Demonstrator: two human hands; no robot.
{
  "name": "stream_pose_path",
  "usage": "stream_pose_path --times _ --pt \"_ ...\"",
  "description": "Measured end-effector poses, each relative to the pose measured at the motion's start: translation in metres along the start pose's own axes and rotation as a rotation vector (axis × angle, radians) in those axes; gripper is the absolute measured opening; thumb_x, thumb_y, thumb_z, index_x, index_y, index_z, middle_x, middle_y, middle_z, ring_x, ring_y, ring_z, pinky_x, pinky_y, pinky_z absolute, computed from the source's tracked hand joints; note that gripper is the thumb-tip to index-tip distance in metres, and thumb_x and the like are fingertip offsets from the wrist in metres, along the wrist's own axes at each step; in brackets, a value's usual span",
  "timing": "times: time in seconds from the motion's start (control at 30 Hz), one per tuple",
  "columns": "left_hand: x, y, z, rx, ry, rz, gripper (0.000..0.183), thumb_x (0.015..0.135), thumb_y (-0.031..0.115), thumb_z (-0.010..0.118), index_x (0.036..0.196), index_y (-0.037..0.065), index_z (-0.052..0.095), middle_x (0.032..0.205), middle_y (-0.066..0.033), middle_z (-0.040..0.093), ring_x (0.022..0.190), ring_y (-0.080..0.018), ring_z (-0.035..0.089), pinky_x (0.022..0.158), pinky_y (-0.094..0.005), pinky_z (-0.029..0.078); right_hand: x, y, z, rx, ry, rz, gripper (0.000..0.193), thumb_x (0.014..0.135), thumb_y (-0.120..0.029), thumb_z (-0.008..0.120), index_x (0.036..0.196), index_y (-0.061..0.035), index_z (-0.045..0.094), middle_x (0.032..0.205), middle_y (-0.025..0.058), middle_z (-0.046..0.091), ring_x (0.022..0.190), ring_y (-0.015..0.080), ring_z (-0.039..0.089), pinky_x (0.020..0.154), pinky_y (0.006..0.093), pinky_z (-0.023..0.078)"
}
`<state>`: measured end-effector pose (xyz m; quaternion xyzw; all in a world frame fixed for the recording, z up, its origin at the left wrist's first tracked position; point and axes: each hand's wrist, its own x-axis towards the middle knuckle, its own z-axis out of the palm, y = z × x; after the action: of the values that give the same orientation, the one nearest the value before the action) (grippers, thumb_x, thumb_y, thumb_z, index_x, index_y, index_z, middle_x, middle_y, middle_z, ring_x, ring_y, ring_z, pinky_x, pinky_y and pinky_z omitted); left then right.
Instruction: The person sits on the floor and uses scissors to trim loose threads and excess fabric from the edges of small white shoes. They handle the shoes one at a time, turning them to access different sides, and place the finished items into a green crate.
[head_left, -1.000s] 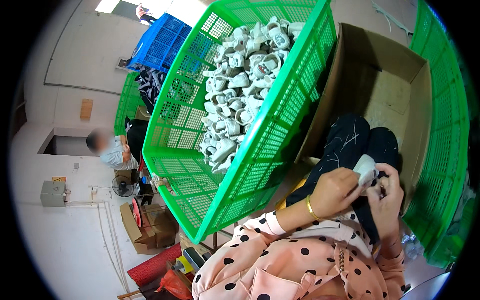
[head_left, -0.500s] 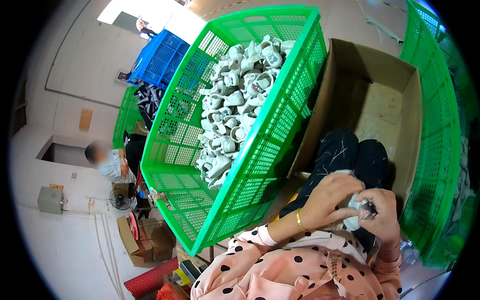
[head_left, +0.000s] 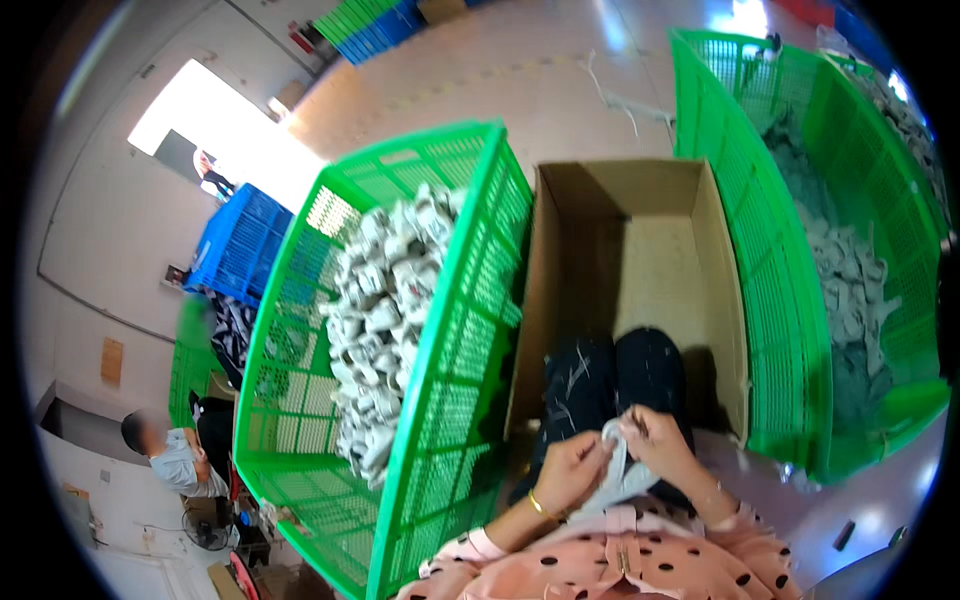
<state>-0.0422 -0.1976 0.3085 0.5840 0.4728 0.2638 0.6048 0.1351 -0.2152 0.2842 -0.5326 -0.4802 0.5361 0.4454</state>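
Observation:
Above my lap, my left hand (head_left: 572, 472) pinches one side of a small white shoe upper (head_left: 622, 484). My right hand (head_left: 655, 443) closes on its upper edge, close to the left fingertips. A small dark spot shows by the right fingers, too small to name. Part of the shoe upper is hidden behind the hands and against my polka-dot top. On my left, a green plastic crate (head_left: 462, 300) holds a heap of similar white shoe uppers (head_left: 385, 320).
An open cardboard box (head_left: 530, 300) stands around my knees. To the right, another green crate (head_left: 765, 330) contains more pale shoe pieces (head_left: 845, 280). A blue crate (head_left: 235, 240) and a seated person (head_left: 185, 460) are at far left. White cord (head_left: 625, 105) lies on the floor ahead.
My view has swung to the right, bringing the right-hand crate's contents into sight. The shoe upper has turned in my hands and now hangs stretched between them.

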Motion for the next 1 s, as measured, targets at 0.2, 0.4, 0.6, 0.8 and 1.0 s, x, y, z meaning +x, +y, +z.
stream_pose_path --times 0.2,0.4,0.6,0.8,1.0 --pt "0.047 0.051 -0.005 -0.191 0.045 0.031 0.029 0.094 0.014 0.062 0.068 0.006 0.053 0.064 0.0093 0.043 0.06 -0.0003 0.035 0.05 -0.0204 0.029 0.043 -0.046 -0.027 -0.119 0.16 -0.133 0.023 0.095 -0.022 0.06 0.087 -0.0018 0.053 0.065 0.0104 0.051 0.056 0.0164 0.053 0.054 0.0327 0.045" --pt "-0.044 0.037 0.02 -0.359 0.06 -0.071 0.022 0.095 0.017 0.063 0.079 0.003 0.067 0.064 0.0074 0.055 0.054 0.001 0.042 0.047 -0.0176 0.031 -0.072 -0.061 -0.038 -0.782 0.248 -0.33 0.038 0.086 -0.044 0.067 0.086 -0.008 0.056 0.061 0.0078 0.06 0.055 0.0278 0.061 0.048 0.0355 0.045" --pt "-0.021 0.029 0.01 -0.428 0.073 -0.22 0.021 0.094 0.019 0.065 0.083 0.001 0.07 0.068 0.0029 0.061 0.057 -0.0009 0.05 0.05 -0.0168 0.037 -0.051 -0.055 -0.037 -1.171 0.124 -0.394 0.046 0.079 -0.052 0.068 0.068 -0.0122 0.048 0.05 0.0046 0.047 0.049 0.0243 0.054 0.044 0.0349 0.043" --pt "-0.021 0.033 0.001 -0.475 0.044 -0.289 0.024 0.092 0.023 0.067 0.081 0.002 0.071 0.067 0.0021 0.061 0.056 -0.0031 0.051 0.051 -0.018 0.038 -0.045 -0.064 -0.025 -1.308 0.055 -0.461 0.048 0.079 -0.051 0.069 0.063 -0.0123 0.046 0.05 0.0041 0.046 0.049 0.0209 0.055 0.044 0.0319 0.043" --pt "-0.018 0.026 -0.002 -0.451 0.005 -0.328 0.023 0.092 0.024 0.067 0.083 0.003 0.07 0.071 -0.0002 0.064 0.056 -0.0049 0.055 0.052 -0.0185 0.042 -0.041 -0.058 -0.024 -1.327 0.053 -0.514 0.048 0.078 -0.052 0.069 0.062 -0.0131 0.046 0.049 0.0025 0.046 0.048 0.0179 0.054 0.044 0.0292 0.042"
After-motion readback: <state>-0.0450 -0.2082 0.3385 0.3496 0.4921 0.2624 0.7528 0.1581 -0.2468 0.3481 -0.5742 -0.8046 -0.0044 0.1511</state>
